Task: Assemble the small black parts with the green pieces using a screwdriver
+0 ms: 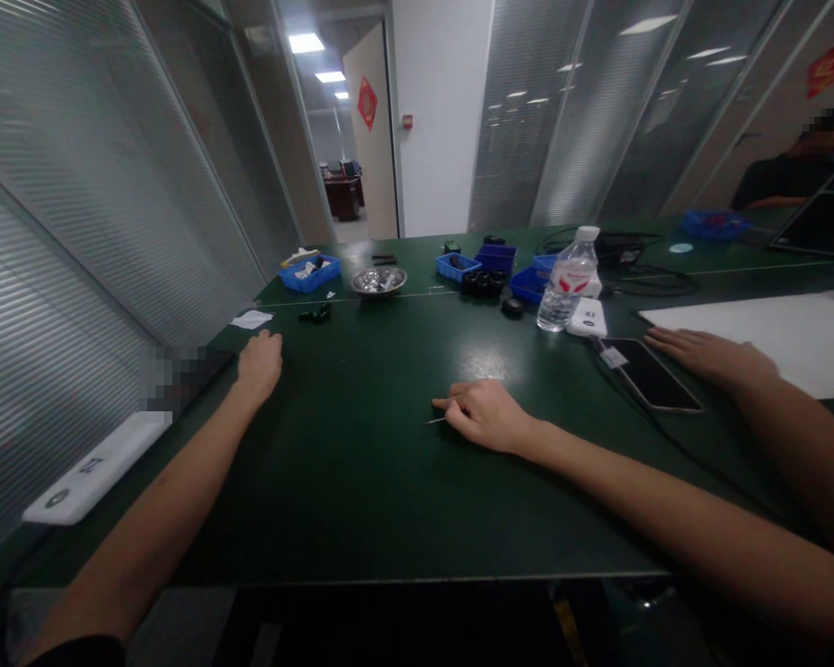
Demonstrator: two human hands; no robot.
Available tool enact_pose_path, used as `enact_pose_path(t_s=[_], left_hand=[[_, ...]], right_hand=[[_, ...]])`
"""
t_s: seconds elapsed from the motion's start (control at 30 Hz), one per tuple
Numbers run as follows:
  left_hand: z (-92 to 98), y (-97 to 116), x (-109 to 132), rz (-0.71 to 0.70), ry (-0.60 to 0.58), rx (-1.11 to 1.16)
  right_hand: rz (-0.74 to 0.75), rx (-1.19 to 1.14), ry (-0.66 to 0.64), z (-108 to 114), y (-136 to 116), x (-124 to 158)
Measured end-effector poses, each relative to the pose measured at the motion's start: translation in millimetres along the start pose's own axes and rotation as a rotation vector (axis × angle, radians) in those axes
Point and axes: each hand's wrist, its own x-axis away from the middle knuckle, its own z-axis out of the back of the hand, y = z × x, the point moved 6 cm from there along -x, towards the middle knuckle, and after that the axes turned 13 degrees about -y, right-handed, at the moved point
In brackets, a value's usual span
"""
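Observation:
My left hand [259, 364] rests on the green table at the left, fingers curled together. Whatever it may hold is hidden. Nearest to it are a white paper [252, 320] and a small black part [315, 315]. My right hand [485, 414] lies on the table right of the middle. Its fingers are closed on a thin metal piece [435, 421], whose tip sticks out to the left. A metal bowl [379, 283] with small parts in it stands farther back, between the two hands.
Blue trays [311, 275] stand toward the back. At the right are a water bottle [568, 283], a cabled phone [653, 374] and another person's hand [719, 357] on a white sheet's edge. A white device [97, 468] lies along the left edge.

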Motion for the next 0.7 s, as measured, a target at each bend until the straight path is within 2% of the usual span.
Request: enact_pose_path(t_s=[0.7], left_hand=[[2.8, 0.6, 3.2, 0.035, 0.0, 0.035]], right_hand=[[0.026, -0.001, 0.025, 0.1, -1.4, 0.3]])
